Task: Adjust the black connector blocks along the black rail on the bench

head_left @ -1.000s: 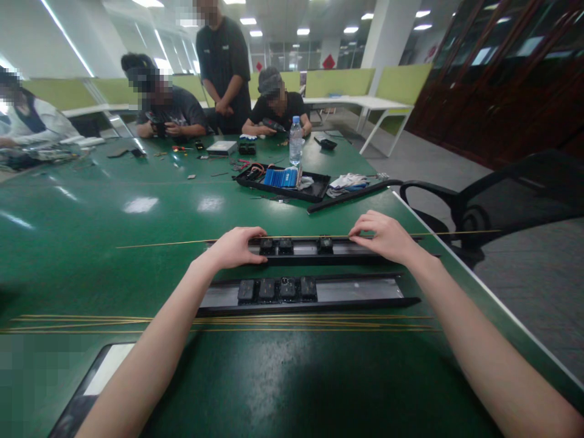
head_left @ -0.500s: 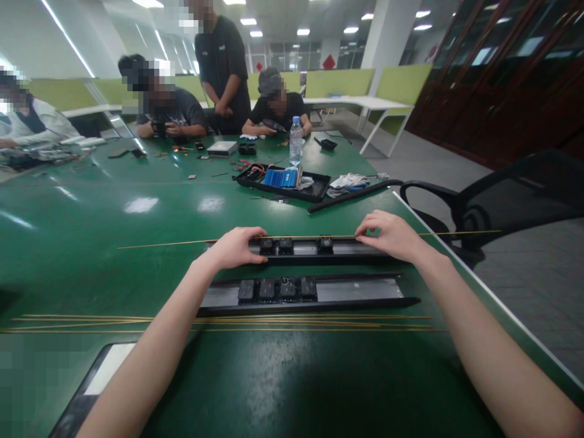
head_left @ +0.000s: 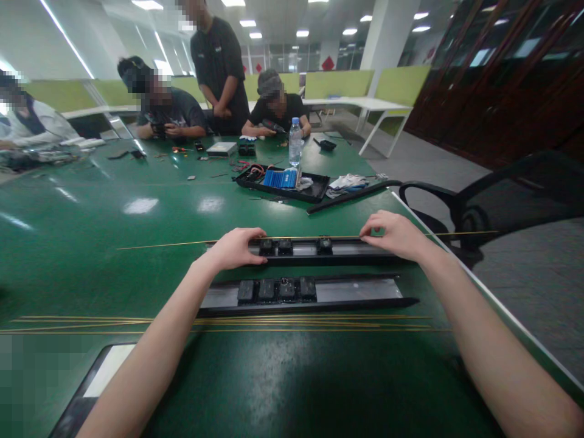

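Two long black rails lie side by side on the green table (head_left: 137, 267). The far rail (head_left: 310, 249) carries three small black blocks, and the near rail (head_left: 347, 292) holds several. A thin brass rod (head_left: 173, 243) runs along the far rail's back edge and juts past the table's right edge. My left hand (head_left: 235, 248) rests curled over the far rail's left end, fingers closed on the rod. At the rail's right part, my right hand (head_left: 395, 234) pinches the same rod with thumb and fingertips.
Several more brass rods (head_left: 91, 322) lie along the table near me. A black tray (head_left: 283, 182) with blue parts, a water bottle (head_left: 295, 141) and a loose black strip (head_left: 351, 196) sit further back. Several people work at the far end. A black office chair (head_left: 502, 194) stands right.
My right hand has slid a little to the right along the rod. My left hand and both rails have stayed put.
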Tool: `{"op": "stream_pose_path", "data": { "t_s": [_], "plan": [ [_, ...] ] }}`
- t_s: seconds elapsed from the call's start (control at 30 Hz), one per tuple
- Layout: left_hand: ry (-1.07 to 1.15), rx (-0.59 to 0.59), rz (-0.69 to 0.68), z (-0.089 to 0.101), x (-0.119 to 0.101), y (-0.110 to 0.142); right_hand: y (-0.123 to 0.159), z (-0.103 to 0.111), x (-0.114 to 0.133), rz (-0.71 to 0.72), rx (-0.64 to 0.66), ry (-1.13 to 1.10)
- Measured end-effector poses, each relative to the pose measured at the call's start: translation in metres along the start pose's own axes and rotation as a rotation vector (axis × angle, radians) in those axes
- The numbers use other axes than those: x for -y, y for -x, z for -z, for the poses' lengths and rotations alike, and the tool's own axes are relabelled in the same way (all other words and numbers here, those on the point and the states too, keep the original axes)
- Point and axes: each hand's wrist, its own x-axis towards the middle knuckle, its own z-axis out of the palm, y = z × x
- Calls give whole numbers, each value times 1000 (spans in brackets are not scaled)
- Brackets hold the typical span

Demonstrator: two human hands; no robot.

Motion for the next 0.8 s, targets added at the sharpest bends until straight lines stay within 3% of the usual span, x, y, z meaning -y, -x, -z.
{"op": "stream_pose_path", "data": {
  "t_s": [0.8],
  "plan": [
    [-13, 12, 25, 2, -5, 0, 12, 24, -15, -266, 145, 18]
  ]
}}
